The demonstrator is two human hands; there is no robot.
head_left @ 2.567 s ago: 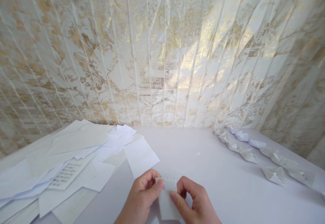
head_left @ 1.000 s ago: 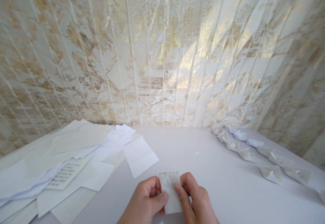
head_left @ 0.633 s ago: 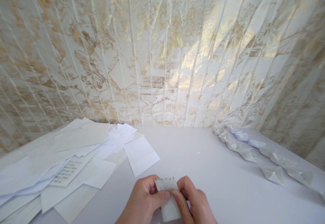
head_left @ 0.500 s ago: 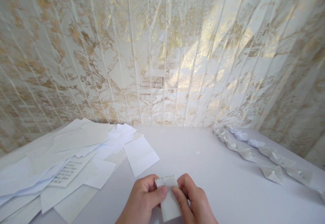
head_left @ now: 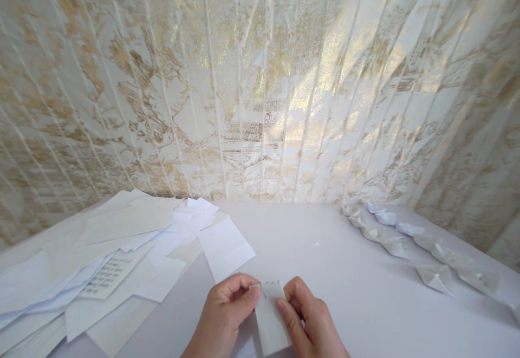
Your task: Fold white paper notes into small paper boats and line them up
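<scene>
A small folded piece of paper [head_left: 271,320], white with faint dark print along its top edge, is held between my hands at the lower middle. My left hand [head_left: 229,309] pinches its upper left corner between thumb and forefinger. On the other side, my right hand [head_left: 306,314] grips the right edge, thumb on the front face and fingers curled behind. The lower end of the paper comes close to the bottom of the view.
A spread pile of paper sheets [head_left: 122,222], one printed, covers the table's left. A square white sheet [head_left: 226,248] lies beyond my left hand. Several folded paper boats [head_left: 435,278] stand in rows at the right. Behind the table [head_left: 365,304] hangs a gold-patterned curtain [head_left: 260,87].
My left hand has shifted up and slightly left, its thumb moving from the paper's front face to the top left corner. My right hand keeps nearly the same grip.
</scene>
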